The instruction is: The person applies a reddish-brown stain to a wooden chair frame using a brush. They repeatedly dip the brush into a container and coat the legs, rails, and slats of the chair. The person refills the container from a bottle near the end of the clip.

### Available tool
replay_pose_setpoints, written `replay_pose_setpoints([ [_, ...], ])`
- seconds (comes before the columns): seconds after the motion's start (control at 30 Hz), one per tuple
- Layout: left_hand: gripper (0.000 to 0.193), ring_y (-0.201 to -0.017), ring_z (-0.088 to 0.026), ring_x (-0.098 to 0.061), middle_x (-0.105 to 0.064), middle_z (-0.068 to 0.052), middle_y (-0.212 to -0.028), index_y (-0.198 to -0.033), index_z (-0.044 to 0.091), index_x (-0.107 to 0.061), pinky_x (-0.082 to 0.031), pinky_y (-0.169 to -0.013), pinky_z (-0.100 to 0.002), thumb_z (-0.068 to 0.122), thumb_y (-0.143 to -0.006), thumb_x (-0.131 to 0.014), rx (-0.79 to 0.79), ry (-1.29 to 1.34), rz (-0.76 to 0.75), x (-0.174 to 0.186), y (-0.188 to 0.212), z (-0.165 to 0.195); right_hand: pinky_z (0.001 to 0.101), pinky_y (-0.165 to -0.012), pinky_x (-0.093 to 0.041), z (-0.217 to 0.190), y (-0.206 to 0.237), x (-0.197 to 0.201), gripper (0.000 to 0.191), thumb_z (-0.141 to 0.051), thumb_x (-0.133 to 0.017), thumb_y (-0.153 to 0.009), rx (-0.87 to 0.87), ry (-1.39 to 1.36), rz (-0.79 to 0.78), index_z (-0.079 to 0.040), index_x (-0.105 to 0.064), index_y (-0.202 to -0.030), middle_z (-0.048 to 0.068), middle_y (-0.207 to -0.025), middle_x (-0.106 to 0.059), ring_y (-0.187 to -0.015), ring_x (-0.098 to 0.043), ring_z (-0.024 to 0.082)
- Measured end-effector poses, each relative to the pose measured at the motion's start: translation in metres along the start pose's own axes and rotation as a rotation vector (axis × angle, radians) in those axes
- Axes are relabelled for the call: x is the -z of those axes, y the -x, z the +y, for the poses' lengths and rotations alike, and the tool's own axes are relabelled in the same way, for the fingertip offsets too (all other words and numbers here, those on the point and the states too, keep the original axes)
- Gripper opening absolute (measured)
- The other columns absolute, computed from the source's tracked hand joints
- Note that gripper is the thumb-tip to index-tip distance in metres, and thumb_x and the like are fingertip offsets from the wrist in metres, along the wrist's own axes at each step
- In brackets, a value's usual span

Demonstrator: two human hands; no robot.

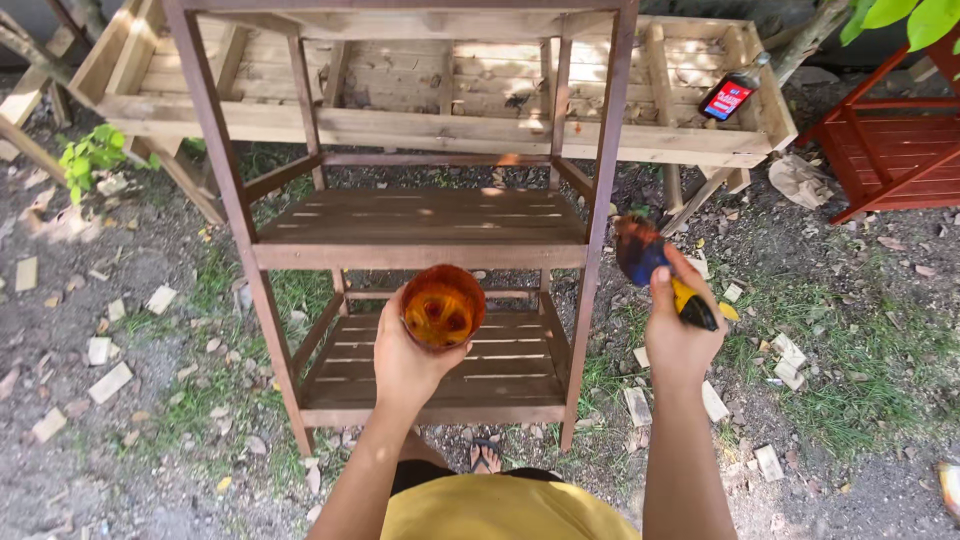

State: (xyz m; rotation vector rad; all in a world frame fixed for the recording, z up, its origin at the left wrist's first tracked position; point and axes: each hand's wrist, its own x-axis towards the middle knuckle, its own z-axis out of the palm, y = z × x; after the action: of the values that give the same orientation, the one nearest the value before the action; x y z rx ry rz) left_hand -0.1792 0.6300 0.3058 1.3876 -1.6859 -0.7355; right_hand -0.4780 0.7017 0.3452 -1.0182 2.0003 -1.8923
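My left hand (405, 365) holds a small round cup (442, 306) of orange-brown stain, tilted so its inside shows. My right hand (678, 335) grips a paintbrush (650, 265) with a blue and yellow handle and a stained brush head, held close to the right front post of a brown-stained wooden shelf rack (420, 255). The rack stands in front of me with slatted shelves at the middle and bottom. My feet show beneath its lowest shelf.
A bare wooden frame (440, 130) lies behind the rack with a red and black can (728, 97) on it. A red-stained wooden piece (885, 160) stands at the right. Wood offcuts (110, 382) litter the dirt and grass around.
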Motion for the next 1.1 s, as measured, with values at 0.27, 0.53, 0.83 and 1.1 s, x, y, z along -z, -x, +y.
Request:
replay_pose_setpoints([
  [0.27,0.102,-0.121,-0.034,-0.063,-0.062,-0.018,-0.128,-0.138,0.001,-0.048,-0.052,-0.103,-0.042,0.021,-0.051,-0.098,-0.028,0.027,-0.017,0.020,0.019,0.021,0.0247,-0.103,-0.050,-0.023,0.012,-0.008,0.030,-0.014,-0.069,-0.105,0.011,-0.147,-0.136,0.000,-0.070,-0.132,0.011,-0.128,-0.065,-0.116,-0.062,0.013],
  [0.53,0.096,-0.122,-0.037,-0.060,-0.061,-0.018,-0.128,-0.135,0.004,-0.048,-0.051,-0.103,-0.044,0.017,-0.053,-0.096,-0.071,0.069,0.011,0.077,0.024,0.016,0.0360,-0.067,-0.065,-0.119,0.068,-0.055,0.027,-0.015,-0.069,-0.101,-0.218,-0.450,-0.102,0.000,-0.067,-0.123,0.012,-0.116,-0.070,-0.083,-0.072,0.027],
  [0.83,0.102,-0.121,-0.040,-0.054,-0.060,-0.018,-0.127,-0.135,0.006,-0.048,-0.043,-0.104,-0.048,0.012,-0.045,-0.095,-0.142,0.035,0.062,0.205,0.032,-0.032,0.0362,-0.065,-0.066,-0.215,0.177,-0.137,0.027,-0.005,-0.073,-0.095,-0.284,-0.646,-0.337,0.005,-0.065,-0.119,0.017,-0.105,-0.071,-0.078,-0.077,0.033],
  [1.1,0.096,-0.123,-0.036,-0.057,-0.063,-0.012,-0.126,-0.135,0.008,-0.052,-0.045,-0.108,-0.046,0.011,-0.048,-0.094,-0.222,0.078,0.047,0.284,0.036,-0.068,0.0344,-0.066,-0.065,-0.271,0.252,-0.155,0.024,0.002,-0.073,-0.093,-0.147,-0.465,-0.363,0.008,-0.067,-0.116,0.020,-0.107,-0.073,-0.079,-0.076,0.030],
])
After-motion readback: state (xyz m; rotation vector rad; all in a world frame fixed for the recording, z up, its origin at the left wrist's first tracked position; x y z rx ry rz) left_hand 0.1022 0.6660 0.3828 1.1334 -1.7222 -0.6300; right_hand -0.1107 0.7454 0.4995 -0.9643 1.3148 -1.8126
